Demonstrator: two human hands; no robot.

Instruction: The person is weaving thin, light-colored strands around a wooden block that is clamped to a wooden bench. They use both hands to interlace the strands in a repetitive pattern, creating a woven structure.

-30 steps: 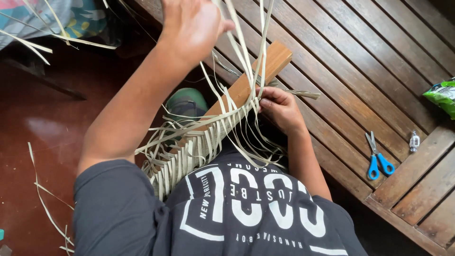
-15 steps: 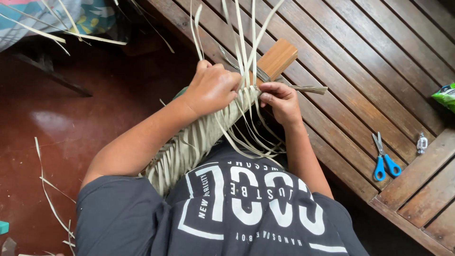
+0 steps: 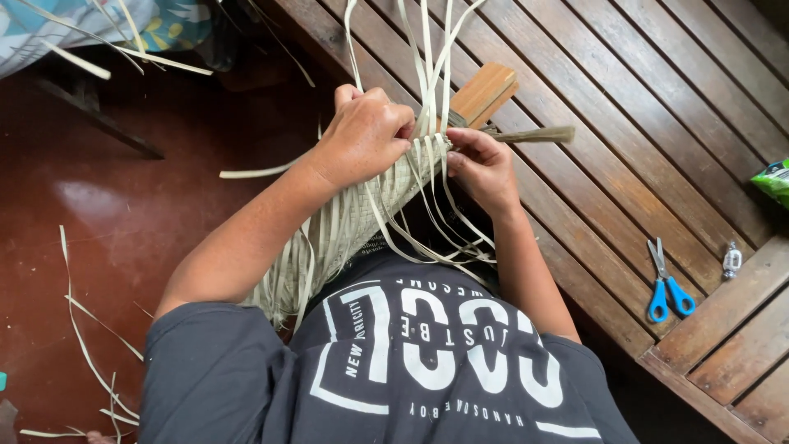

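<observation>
A pale woven band of dried leaf strips (image 3: pixel 345 226) runs from my lap up along a wooden board (image 3: pixel 486 90). My left hand (image 3: pixel 366 136) is closed on the loose strips at the top edge of the weave. Just to its right, my right hand (image 3: pixel 481 164) pinches strips at the same edge, against the board. Several long loose strips (image 3: pixel 427 49) stand up past both hands, and others hang down over my black printed shirt.
Blue-handled scissors (image 3: pixel 667 284) lie on the slatted wooden platform (image 3: pixel 641 107) at right, with a small metal object (image 3: pixel 731 260) beside them. A green packet (image 3: pixel 774 179) shows at the right edge. Leaf scraps (image 3: pixel 86 345) lie on the dark red floor.
My left hand came down from high above the weave, pulling strips with it, and now grips the weave's top edge beside my right hand. The camera has moved closer.
</observation>
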